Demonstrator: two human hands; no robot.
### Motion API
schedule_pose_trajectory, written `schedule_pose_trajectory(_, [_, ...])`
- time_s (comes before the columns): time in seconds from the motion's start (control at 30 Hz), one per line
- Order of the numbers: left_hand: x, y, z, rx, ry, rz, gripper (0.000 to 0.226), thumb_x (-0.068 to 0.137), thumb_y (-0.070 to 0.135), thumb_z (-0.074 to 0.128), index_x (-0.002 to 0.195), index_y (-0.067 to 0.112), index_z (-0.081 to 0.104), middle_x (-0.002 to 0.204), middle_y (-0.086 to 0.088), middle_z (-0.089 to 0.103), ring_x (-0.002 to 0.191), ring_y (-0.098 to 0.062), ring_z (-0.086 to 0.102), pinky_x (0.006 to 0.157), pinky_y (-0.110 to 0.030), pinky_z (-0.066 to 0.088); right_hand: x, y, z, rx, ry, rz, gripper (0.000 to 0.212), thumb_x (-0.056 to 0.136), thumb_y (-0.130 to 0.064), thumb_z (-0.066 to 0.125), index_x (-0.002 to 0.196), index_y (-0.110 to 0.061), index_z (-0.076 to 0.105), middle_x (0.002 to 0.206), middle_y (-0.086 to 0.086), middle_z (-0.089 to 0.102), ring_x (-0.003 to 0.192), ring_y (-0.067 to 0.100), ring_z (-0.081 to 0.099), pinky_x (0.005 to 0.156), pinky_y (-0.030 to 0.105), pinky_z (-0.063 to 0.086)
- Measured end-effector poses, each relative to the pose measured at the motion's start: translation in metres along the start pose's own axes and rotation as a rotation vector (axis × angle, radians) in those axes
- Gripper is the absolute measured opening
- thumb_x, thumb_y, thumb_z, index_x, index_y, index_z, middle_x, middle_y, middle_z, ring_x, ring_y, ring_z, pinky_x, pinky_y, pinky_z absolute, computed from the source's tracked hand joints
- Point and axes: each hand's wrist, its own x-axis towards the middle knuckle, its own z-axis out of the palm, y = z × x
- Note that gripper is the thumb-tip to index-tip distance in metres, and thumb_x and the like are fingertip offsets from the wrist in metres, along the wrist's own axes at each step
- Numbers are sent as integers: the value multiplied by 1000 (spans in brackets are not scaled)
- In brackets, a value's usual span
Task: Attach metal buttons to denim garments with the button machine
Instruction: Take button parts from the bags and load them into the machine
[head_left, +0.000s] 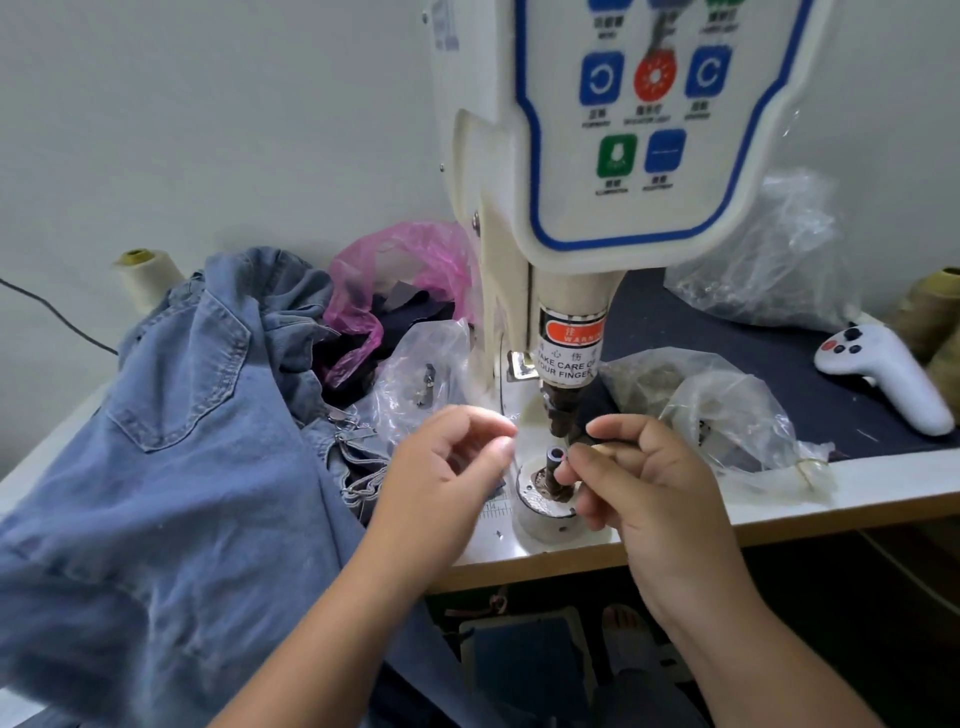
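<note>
The right hand (654, 483) is nearest the lens, its fingers (582, 462) curled and pinching a small item right beside the lower die post (555, 458) of the button machine (571, 208); what the item is cannot be told; the left hand (447, 467) hovers just left of the post, fingers (493, 441) loosely curled and holding nothing. The post stands on a round metal base (540, 514) near the front edge of the white bench (779, 499), under the machine's plunger (563, 410) with its warning label; a narrow gap shows between plunger and post. The denim garment (182, 441) lies heaped on the left, spilling over the bench edge towards the camera, apart from the die. Clear plastic bags (727, 410) crowd the right of the post; a pink bag (405, 270) sits behind the denim; a white handheld controller (883, 374) lies on dark cloth far right; thread cones (145, 275) stand against the pale wall.
</note>
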Motion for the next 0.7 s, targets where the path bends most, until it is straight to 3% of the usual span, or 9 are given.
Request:
schedule_pose_trajectory(0.03, [-4, 6, 3, -53, -74, -39, 8, 84, 24, 66, 84, 28, 73, 78, 4, 70, 67, -6, 61, 64, -16, 50, -1, 0, 1, 38, -27, 27, 15, 88, -6, 71, 93, -20, 66, 72, 10, 73, 52, 13, 58, 48, 19, 45])
schedule_pose_trajectory(0.13, [-9, 20, 10, -253, -292, -128, 10, 93, 6, 65, 95, 12, 72, 72, 6, 71, 57, 4, 58, 56, -7, 43, -2, 0, 3, 175, -99, 97, 13, 76, -17, 77, 81, -28, 74, 67, 6, 68, 51, 11, 55, 47, 19, 45])
schedule_pose_trajectory(0.3, [-9, 26, 12, -382, -369, -140, 11, 95, -2, 59, 97, 1, 69, 68, 0, 70, 53, 4, 59, 53, -4, 42, -2, -1, 0, 330, -143, 154, 21, 59, -24, 83, 78, -26, 76, 64, 6, 60, 50, 11, 52, 47, 21, 45])
schedule_pose_trajectory(0.53, [-8, 24, 12, -249, -284, -193, 13, 90, 2, 64, 91, 10, 74, 76, 0, 76, 70, 1, 68, 58, -5, 44, -2, 2, 0, 308, -135, 203, 18, 73, -7, 76, 76, -25, 75, 65, 9, 62, 51, 12, 53, 47, 20, 46])
schedule_pose_trajectory(0.7, [-8, 18, 18, -182, -174, -179, 7, 81, 21, 72, 86, 18, 76, 81, 1, 78, 84, -9, 74, 79, -19, 55, -4, 3, -2, 313, -119, 211, 18, 82, -1, 64, 83, -17, 72, 67, 14, 62, 51, 14, 55, 46, 23, 47])
